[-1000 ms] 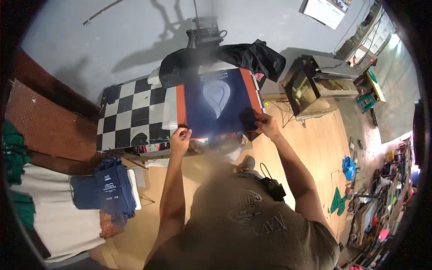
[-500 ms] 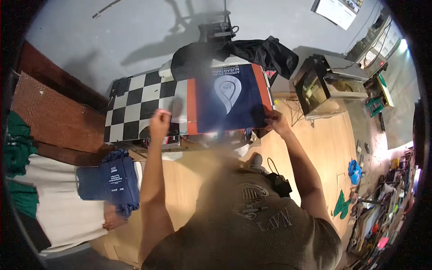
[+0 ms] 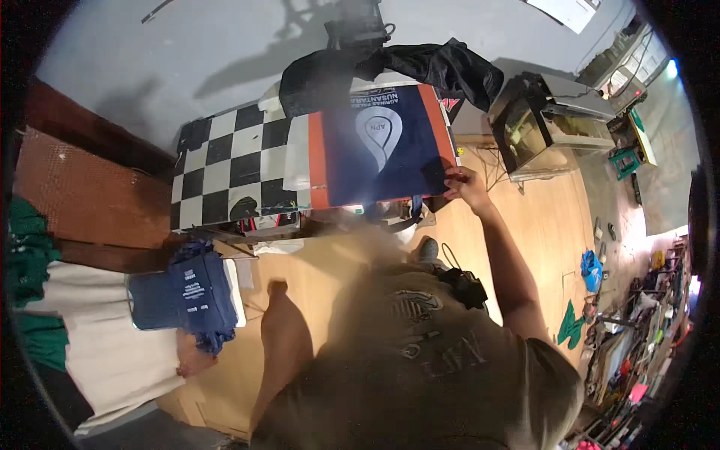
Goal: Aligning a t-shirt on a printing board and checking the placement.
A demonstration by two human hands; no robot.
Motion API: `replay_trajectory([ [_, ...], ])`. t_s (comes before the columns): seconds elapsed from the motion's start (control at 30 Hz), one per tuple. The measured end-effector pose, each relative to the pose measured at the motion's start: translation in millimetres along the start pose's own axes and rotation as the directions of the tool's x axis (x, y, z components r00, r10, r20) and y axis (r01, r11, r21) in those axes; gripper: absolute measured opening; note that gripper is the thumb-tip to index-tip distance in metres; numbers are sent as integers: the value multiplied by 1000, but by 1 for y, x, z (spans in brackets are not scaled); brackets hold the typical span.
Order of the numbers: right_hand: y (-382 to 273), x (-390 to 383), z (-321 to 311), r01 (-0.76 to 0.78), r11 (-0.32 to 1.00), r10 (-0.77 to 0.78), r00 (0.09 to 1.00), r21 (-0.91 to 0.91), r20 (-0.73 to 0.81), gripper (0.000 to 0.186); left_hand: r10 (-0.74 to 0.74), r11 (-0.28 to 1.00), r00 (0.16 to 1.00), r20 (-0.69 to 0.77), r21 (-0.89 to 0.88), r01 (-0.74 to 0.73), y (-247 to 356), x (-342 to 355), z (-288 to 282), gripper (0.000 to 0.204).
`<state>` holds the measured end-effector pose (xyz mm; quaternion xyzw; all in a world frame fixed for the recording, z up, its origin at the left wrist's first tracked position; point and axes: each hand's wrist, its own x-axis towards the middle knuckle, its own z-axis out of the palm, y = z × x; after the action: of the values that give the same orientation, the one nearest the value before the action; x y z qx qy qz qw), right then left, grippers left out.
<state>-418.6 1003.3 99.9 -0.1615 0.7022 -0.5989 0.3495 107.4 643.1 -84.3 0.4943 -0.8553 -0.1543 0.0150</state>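
Note:
A navy printed fabric piece (image 3: 416,142) with orange side bands and a white drop logo lies on the checkered table (image 3: 199,180). My right hand (image 3: 465,185) grips its near right corner, fingers closed on the edge. My left hand (image 3: 277,289) is lowered below the table in front of my body, mostly hidden behind its foreshortened arm and blurred, so its fingers cannot be made out. A black cloth (image 3: 457,71) is draped along the back of the table, under a dark metal fixture (image 3: 352,30). A hazy smudge clouds the middle of the picture.
At left, stacked navy garments (image 3: 199,300) lie beside cream cloth (image 3: 97,322) and green cloth (image 3: 34,247). Right are a glass tank (image 3: 529,135), a green stool (image 3: 622,161), a blue bag (image 3: 591,270), green cloth on the floor (image 3: 571,322) and cluttered racks (image 3: 630,360).
My left hand has let go of the fabric's near left corner and dropped down toward my body. My right hand still holds the right corner.

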Motion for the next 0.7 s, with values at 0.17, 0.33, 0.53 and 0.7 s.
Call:
replay_trajectory([
  [0.17,-2,0,2,-7,1000,7,1000,-8,-2,32,204,978,977,61,31,-206,20,30,28,26],
  [0.33,-8,-2,6,-24,1000,24,1000,-18,-1,30,389,515,887,247,-857,12,156,15,-68,15],
  [0.53,-6,-1,5,-29,998,29,1000,-50,-7,31,560,633,767,-314,-435,-640,259,14,-155,22],
  [0.7,-3,0,3,-11,1000,11,1000,-25,1,32,644,639,719,-262,-332,-694,267,39,-155,29],
])
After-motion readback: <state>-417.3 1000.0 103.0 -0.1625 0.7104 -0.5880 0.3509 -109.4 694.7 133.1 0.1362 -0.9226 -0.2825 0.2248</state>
